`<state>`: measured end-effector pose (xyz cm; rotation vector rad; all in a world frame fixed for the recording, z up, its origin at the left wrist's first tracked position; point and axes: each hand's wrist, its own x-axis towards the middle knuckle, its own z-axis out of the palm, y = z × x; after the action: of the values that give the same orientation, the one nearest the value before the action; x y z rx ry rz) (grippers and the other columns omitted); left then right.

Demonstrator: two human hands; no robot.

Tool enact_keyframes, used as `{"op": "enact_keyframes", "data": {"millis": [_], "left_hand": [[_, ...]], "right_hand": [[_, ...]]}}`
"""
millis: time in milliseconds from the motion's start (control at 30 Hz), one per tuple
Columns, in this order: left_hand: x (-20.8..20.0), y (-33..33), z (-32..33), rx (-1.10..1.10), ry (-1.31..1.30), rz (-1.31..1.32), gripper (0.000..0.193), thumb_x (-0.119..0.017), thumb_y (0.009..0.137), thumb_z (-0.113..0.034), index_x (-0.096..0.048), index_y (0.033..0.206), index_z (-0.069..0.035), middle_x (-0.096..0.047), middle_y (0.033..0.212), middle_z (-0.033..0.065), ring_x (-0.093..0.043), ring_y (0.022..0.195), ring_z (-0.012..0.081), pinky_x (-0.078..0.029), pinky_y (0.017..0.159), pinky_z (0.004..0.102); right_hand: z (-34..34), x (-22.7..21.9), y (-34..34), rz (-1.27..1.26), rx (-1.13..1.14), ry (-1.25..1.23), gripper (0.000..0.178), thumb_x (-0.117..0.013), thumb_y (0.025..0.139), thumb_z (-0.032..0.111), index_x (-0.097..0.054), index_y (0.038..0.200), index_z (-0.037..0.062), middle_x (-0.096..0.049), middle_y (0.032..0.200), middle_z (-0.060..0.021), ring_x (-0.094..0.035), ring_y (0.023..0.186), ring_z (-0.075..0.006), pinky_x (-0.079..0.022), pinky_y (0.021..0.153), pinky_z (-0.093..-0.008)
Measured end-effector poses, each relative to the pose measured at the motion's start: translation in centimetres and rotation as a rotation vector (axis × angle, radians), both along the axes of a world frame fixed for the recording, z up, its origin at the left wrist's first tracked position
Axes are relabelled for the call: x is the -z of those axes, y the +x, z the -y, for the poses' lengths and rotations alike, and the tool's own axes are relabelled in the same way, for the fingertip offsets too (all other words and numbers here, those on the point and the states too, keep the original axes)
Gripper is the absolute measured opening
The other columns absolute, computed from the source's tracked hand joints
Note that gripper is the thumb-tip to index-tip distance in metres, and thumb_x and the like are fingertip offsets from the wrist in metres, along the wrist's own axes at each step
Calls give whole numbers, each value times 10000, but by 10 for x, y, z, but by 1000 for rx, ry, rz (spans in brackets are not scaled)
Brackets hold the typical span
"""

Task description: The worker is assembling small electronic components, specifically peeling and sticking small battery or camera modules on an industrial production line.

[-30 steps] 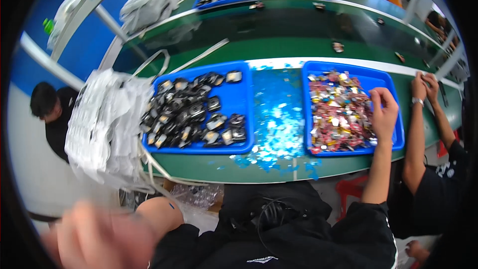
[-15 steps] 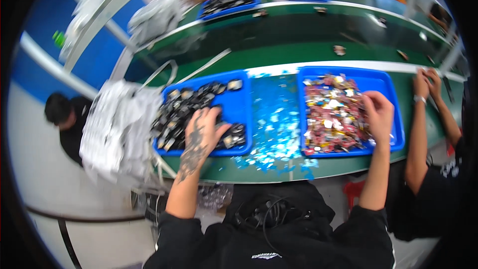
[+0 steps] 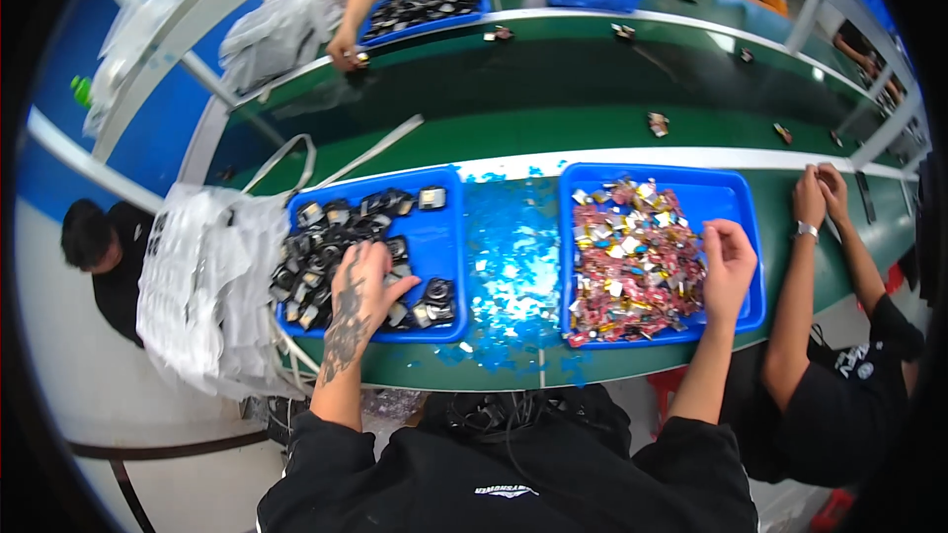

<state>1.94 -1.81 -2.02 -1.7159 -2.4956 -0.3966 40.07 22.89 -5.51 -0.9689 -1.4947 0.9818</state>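
Observation:
My left hand point(image 3: 361, 288) is over the left blue tray point(image 3: 449, 266), touching a heap of small black parts with pale square faces point(image 3: 321, 247). Its thumb stands apart from the fingers, whose tips are partly lost among the parts. At the right side of the right blue tray point(image 3: 736, 199), my right hand point(image 3: 729, 265) is raised with its fingers curled in. Whatever they may hold is hidden. Beside those fingers lies a pile of small reddish boards with gold and silvery pieces point(image 3: 632, 271).
Blue film scraps point(image 3: 513, 266) cover the green bench between the trays. White bags point(image 3: 202, 286) are stacked at the left. Across a dark green belt point(image 3: 553, 69) with scattered parts, a co-worker reaches past more filled trays point(image 3: 425, 5). Another co-worker's hands point(image 3: 822, 192) are at the right.
The whole view has shifted slightly, and both my hands keep about the same places over the trays. The co-worker across has stretched an arm down to a small part at the belt's left end.

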Motion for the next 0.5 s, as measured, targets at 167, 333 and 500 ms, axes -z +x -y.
{"op": "enact_keyframes", "data": {"millis": [167, 333, 500], "left_hand": [[6, 15, -1, 15, 196, 5, 289, -797, 727, -208, -569, 792, -43, -551, 785, 87, -542, 785, 295, -457, 712, 399], [-15, 19, 16, -153, 110, -63, 535, -757, 758, -262, -592, 1240, -98, -438, 1388, 166, -309, 1351, 387, -268, 1073, 544], [6, 17, 30, -172, -118, 57, 703, -614, 860, -429, -392, 1466, -151, -138, 1582, 213, -98, 1461, 408, -73, 1138, 598]], "right_hand": [[2, -7, 4, 17, -89, -117, 67, -634, 908, 38, -639, 946, -17, -635, 819, 3, -566, 718, -68, -456, 693, -204], [18, -40, 1, 712, 142, 310, 322, -722, 794, 48, -644, 1106, 43, -600, 1123, -165, -600, 1008, -281, -488, 865, -361], [41, -62, -17, 792, -480, 159, 773, -858, 644, 215, -528, 1336, 119, -348, 1440, -237, -373, 1317, -428, -334, 1089, -473]]}}
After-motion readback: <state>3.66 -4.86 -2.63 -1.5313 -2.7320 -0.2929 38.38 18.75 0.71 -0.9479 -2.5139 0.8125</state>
